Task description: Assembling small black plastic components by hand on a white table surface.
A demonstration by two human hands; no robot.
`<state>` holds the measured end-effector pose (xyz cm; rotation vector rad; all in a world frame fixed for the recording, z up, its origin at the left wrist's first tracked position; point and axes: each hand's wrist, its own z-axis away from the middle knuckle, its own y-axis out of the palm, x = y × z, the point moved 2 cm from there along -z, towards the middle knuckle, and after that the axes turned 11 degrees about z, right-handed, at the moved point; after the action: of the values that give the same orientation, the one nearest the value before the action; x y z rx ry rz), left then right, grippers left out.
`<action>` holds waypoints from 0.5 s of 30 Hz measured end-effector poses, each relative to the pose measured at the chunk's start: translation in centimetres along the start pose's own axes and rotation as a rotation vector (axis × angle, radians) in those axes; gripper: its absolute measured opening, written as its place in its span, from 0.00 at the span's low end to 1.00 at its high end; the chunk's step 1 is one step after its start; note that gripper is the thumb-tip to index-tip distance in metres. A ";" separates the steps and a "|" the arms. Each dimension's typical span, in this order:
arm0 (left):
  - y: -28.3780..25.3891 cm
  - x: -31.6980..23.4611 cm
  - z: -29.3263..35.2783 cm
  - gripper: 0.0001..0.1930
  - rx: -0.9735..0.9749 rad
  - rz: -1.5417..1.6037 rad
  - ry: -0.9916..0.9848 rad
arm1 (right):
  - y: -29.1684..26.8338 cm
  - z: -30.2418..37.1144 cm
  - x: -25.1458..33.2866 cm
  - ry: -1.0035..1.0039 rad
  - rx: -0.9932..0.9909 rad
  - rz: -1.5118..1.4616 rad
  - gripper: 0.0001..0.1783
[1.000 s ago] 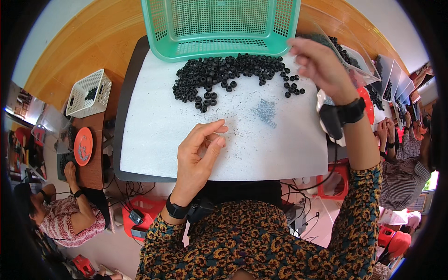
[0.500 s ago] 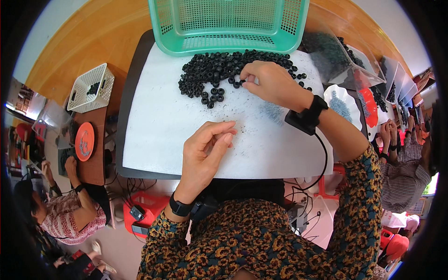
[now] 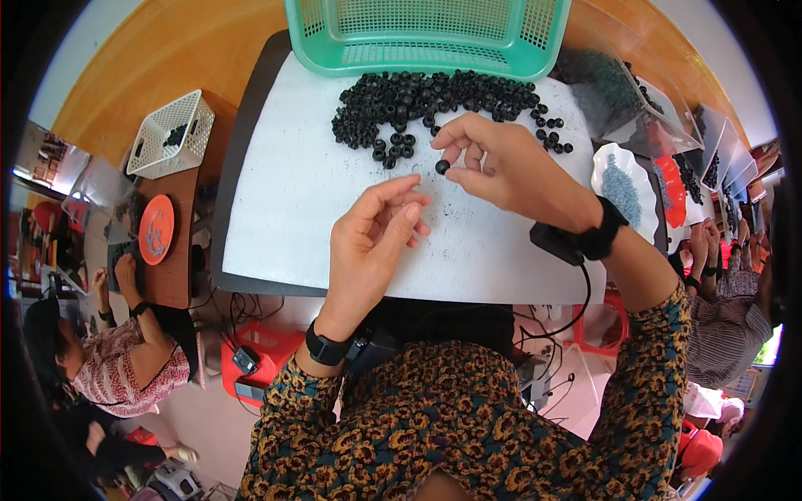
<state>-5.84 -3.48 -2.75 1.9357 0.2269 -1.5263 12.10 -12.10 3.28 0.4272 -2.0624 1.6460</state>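
Now the right hand (image 3: pixel 505 167) pinches one small black ring (image 3: pixel 442 167) between thumb and fingertips, just above the white work mat (image 3: pixel 276 217), near the lower edge of the heap of black rings (image 3: pixel 434 96). The left hand (image 3: pixel 368 242) hovers just beside it, fingers loosely curled and thumb close to the forefinger; whether it grips anything I cannot tell. Half a second ago the right hand was reaching into the heap; it has since drawn back toward the left hand with the ring, while the left hand has barely moved. Beyond the heap a green mesh basket (image 3: pixel 426 33) stands at the mat's far edge. To the right lie a white scalloped dish (image 3: pixel 603 163) of bluish beads and clear bags (image 3: pixel 618 92). At the left, a white basket (image 3: pixel 171 134) sits on a wooden table (image 3: pixel 125 83), and another person (image 3: pixel 125 367) works at a small brown table.
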 end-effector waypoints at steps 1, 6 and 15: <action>0.0 -0.1 -0.1 0.16 0.005 0.022 0.004 | 0.1 0.5 0.7 0.000 -0.003 -0.026 0.18; 0.2 0.3 -0.2 0.14 0.049 0.028 -0.015 | 0.9 1.9 2.4 -0.009 0.019 0.051 0.26; 0.0 0.3 -0.1 0.13 0.044 0.065 0.017 | 1.2 2.5 3.4 -0.097 -0.164 0.071 0.21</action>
<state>-5.71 -3.50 -3.02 1.9715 0.1376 -1.4853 8.23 -14.07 3.68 0.3892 -2.2879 1.5074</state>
